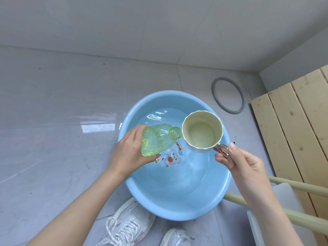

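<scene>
Green translucent bottle (158, 139), capless, sideways, left fingers (139, 130) tight round it; right fingers (232, 150) round cup handle (222, 148).

My left hand (131, 150) grips the base of a green plastic bottle (158, 139), which lies tilted on its side above the blue basin (177, 206), its open mouth pointing right toward the cream cup (202, 130). My right hand (243, 162) holds that cup by its copper-coloured handle (222, 150); the cup sits upright over the basin's right side with water in it. The basin holds clear water over a cartoon sticker (171, 158). A grey ring (228, 95) lies on the tiled floor (62, 103) beyond, wooden slats (292, 121) stand to the right, and my white sneakers (127, 226) are near.
</scene>
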Demonstrator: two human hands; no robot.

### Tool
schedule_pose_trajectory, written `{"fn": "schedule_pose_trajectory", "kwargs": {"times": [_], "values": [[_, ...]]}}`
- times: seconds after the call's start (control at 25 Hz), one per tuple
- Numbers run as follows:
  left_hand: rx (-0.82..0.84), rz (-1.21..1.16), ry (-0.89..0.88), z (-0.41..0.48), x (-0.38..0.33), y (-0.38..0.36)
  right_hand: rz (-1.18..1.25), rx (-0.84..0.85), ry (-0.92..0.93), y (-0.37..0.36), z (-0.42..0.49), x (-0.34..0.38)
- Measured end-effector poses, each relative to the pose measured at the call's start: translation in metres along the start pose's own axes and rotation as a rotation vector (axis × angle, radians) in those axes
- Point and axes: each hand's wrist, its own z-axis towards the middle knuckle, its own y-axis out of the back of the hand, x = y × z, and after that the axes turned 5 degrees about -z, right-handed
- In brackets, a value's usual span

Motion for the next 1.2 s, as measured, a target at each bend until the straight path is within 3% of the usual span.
{"fn": "schedule_pose_trajectory", "kwargs": {"times": [0.64,1.2], "values": [[0.007,0.046,-0.014,0.000,0.001,0.000,-0.224,-0.028,0.052,-0.004,-0.006,0.028],[-0.006,0.027,-0.032,0.000,0.001,0.000,-0.170,-0.065,0.045,-0.008,-0.012,0.034]]}}
